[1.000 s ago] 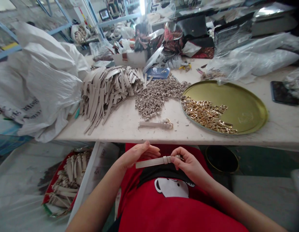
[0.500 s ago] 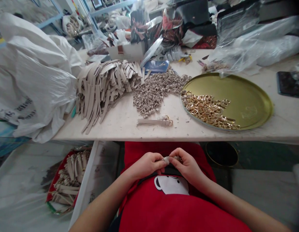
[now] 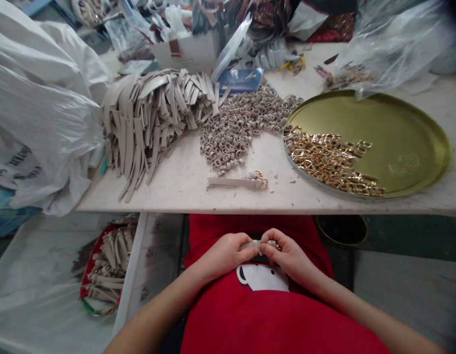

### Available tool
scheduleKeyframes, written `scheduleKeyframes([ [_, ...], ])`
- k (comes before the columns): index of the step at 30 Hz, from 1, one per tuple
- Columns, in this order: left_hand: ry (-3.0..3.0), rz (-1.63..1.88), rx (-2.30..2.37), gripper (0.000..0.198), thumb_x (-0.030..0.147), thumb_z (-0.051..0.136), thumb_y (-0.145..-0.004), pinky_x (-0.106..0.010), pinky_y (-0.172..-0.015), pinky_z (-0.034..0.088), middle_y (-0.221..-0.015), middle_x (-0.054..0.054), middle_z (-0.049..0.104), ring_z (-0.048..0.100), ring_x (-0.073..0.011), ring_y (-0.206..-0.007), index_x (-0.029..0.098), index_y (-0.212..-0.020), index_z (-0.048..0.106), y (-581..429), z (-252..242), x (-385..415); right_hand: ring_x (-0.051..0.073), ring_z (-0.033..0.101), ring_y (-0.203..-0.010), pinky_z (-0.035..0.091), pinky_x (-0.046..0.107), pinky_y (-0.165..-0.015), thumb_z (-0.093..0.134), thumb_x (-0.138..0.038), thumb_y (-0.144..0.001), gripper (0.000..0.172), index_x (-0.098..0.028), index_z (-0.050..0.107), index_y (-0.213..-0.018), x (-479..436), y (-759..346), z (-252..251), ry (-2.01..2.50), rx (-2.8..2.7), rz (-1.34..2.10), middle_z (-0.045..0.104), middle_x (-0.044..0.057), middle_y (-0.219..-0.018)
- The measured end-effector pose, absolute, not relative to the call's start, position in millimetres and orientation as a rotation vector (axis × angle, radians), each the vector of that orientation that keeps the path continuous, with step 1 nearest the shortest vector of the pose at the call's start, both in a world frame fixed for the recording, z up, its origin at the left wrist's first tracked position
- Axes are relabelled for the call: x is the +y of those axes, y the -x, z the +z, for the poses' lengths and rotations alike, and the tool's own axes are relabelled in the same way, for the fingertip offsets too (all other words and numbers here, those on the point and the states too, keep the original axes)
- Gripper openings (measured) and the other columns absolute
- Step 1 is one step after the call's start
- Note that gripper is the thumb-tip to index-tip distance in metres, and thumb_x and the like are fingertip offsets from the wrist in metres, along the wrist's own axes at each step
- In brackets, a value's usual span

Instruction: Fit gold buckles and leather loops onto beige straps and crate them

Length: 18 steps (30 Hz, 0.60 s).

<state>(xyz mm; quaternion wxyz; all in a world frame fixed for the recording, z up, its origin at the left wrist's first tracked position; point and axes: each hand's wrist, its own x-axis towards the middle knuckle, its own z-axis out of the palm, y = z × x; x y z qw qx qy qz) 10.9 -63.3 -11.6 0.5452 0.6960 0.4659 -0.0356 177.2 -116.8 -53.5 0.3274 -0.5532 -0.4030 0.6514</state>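
Note:
Over my lap, just below the table edge, both hands pinch a short beige strap (image 3: 255, 244). My left hand (image 3: 229, 253) is closed on its left end, thumb and forefinger pressed together. Fingers of my right hand (image 3: 287, 255) are closed round the other end, where a bit of gold buckle shows. On the table ahead lie beige straps with gold buckles (image 3: 237, 182), side by side. Behind them is a heap of small beige loops (image 3: 228, 142). Gold buckles (image 3: 327, 160) are piled on the left part of a round gold tray (image 3: 415, 132).
Many loose beige strips (image 3: 139, 123) are heaped at the left beside a big white sack (image 3: 46, 98). A red-rimmed basket of straps (image 3: 109, 265) sits in a white bin at lower left. A blue booklet (image 3: 240, 81) and clear plastic (image 3: 405, 49) lie farther back.
The view has tilted down and moved closer to the table. My hands remain together on the strap, and slightly more of it shows between my fingers.

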Motion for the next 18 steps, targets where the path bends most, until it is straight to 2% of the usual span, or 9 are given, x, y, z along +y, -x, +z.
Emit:
scheduleKeyframes([
  [7,-1.884,-0.160,1.284,0.026,0.039,0.048,-0.079,-0.022,-0.050,0.028,-0.069,-0.002,0.062,0.052,-0.0129,-0.059,0.016,-0.077,0.059,-24.7,-26.1,-65.9,0.008,0.039,-0.041,0.029,0.022,-0.042,0.056,-0.045,-0.071,0.027,-0.020,0.045,-0.077,-108.4,-177.0,-58.3,1.574,-0.915,1.635,0.042,-0.009,-0.046],
  [13,-1.992,-0.211,1.290,0.033,0.048,0.047,-0.079,-0.022,-0.051,0.029,-0.069,-0.002,0.062,0.053,-0.0137,-0.062,0.017,-0.076,0.058,-23.0,-33.3,-71.9,0.008,0.037,-0.039,0.028,0.021,-0.042,0.049,-0.048,-0.078,0.030,-0.020,0.041,-0.076,-112.4,-172.7,-68.4,1.428,-0.769,1.806,0.041,-0.009,-0.042],
  [18,-2.130,-0.199,1.329,0.032,0.043,0.042,-0.083,-0.023,-0.053,0.029,-0.070,-0.003,0.063,0.053,-0.0135,-0.063,0.017,-0.074,0.059,-24.2,-34.9,-77.8,0.008,0.036,-0.040,0.029,0.022,-0.042,0.048,-0.048,-0.079,0.029,-0.020,0.039,-0.076,-114.5,-168.9,-70.8,1.434,-0.789,1.757,0.040,-0.009,-0.044],
])
